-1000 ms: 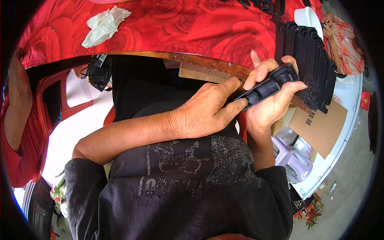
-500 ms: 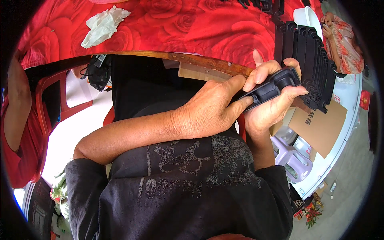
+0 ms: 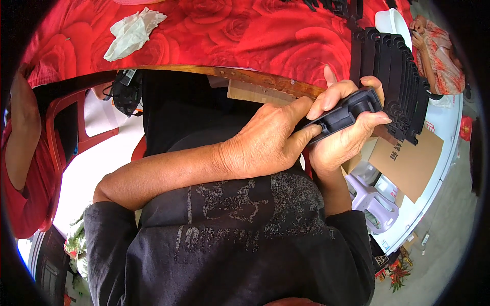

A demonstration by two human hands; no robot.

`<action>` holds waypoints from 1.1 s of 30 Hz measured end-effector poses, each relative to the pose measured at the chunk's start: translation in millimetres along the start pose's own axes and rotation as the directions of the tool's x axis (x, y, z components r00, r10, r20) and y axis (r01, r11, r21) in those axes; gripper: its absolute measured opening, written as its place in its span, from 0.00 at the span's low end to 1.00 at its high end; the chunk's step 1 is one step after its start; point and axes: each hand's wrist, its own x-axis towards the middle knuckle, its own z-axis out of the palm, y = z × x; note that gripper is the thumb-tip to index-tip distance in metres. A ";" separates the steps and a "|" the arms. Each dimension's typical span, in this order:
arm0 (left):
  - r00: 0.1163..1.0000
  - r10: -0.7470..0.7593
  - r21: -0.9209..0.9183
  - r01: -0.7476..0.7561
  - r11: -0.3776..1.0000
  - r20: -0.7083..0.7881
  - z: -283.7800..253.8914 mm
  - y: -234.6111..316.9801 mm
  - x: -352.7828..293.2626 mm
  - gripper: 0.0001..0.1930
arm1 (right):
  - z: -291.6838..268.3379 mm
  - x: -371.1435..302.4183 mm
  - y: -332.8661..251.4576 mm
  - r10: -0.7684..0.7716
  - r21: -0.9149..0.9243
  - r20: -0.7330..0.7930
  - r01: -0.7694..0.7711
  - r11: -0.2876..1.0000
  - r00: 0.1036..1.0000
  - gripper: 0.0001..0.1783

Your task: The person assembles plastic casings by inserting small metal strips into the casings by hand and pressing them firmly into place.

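Note:
A long black plastic part [image 3: 343, 112] with a hollow recess and a rounded end lies tilted across my hands, right of my middle. My right hand [image 3: 338, 147] cradles it from beneath, its thumb along the near edge and its fingers curled over the far edge. From the left, my left hand [image 3: 268, 136] pinches the lower left end, with the thumb tip pressed into the recess. That end is partly hidden by the left fingers. Beyond my right hand, a stack of similar black plastic parts [image 3: 390, 81] sits at the table's right edge.
A red rose-patterned tablecloth [image 3: 214, 35] covers the table ahead, with a crumpled white tissue [image 3: 133, 33] on it. Right are a white bowl [image 3: 393, 23], a cardboard box [image 3: 406, 158] and a pale purple plastic stool [image 3: 375, 204]. People sit at both sides; a red chair [image 3: 64, 132] stands left.
The black plastic part and my right hand have shifted very slightly left. Both hands keep the same hold on it.

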 end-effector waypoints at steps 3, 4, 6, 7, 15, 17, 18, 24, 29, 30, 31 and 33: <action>0.999 -0.040 -0.028 0.041 0.999 0.026 -0.4 0.5 0.5 0.10 | 0.7 -0.2 -2.1 0.036 0.059 -0.014 -0.035 0.998 0.999 0.42; 0.999 -0.040 -0.027 0.040 0.999 0.025 -1.0 0.9 0.0 0.10 | 1.2 -1.2 -1.9 0.024 0.065 -0.001 -0.024 0.998 1.000 0.42; 0.998 -0.048 -0.012 0.049 0.999 0.046 -2.7 1.3 -0.3 0.12 | 1.7 -1.7 -1.2 0.014 0.070 0.011 -0.015 0.997 1.000 0.42; 0.998 -0.050 -0.013 0.051 0.999 0.046 -3.1 0.6 0.7 0.12 | 1.8 -1.2 -0.4 0.014 0.060 0.009 -0.015 0.998 1.000 0.42; 0.999 -0.047 -0.088 0.049 0.995 0.022 -1.2 0.0 5.2 0.15 | 6.3 0.4 -3.9 0.020 0.036 -0.004 -0.020 0.999 1.000 0.42; 0.997 -0.071 -0.156 0.076 0.985 0.038 -0.5 0.7 6.4 0.14 | 5.9 0.1 -4.5 0.005 0.004 0.013 -0.005 1.000 1.000 0.42; 0.994 -0.096 -0.220 0.105 0.970 0.052 -0.3 0.7 6.7 0.14 | 6.3 0.3 -4.3 0.006 0.005 0.014 -0.006 1.000 1.000 0.42; 0.982 -0.176 -0.301 0.188 0.935 0.068 0.9 1.7 8.1 0.11 | 6.7 0.3 -2.4 -0.010 -0.014 -0.002 0.010 1.000 1.000 0.42; 0.972 -0.226 -0.328 0.233 0.915 0.061 0.2 9.3 3.0 0.09 | 8.1 -3.0 -9.9 -0.024 -0.079 0.048 0.028 0.996 0.999 0.42; 0.972 -0.227 -0.351 0.232 0.907 0.055 0.8 9.2 2.3 0.08 | 7.8 -4.1 -10.4 -0.025 -0.079 0.048 0.029 0.996 0.999 0.42; 0.973 -0.226 -0.351 0.231 0.908 0.055 0.9 9.4 2.4 0.08 | 7.3 -5.5 -10.5 -0.016 -0.068 0.047 0.019 0.997 0.999 0.41; 0.967 -0.247 -0.355 0.255 0.899 0.069 1.3 10.1 2.4 0.08 | 7.1 -5.9 -11.0 -0.008 -0.056 0.047 0.011 0.998 0.999 0.41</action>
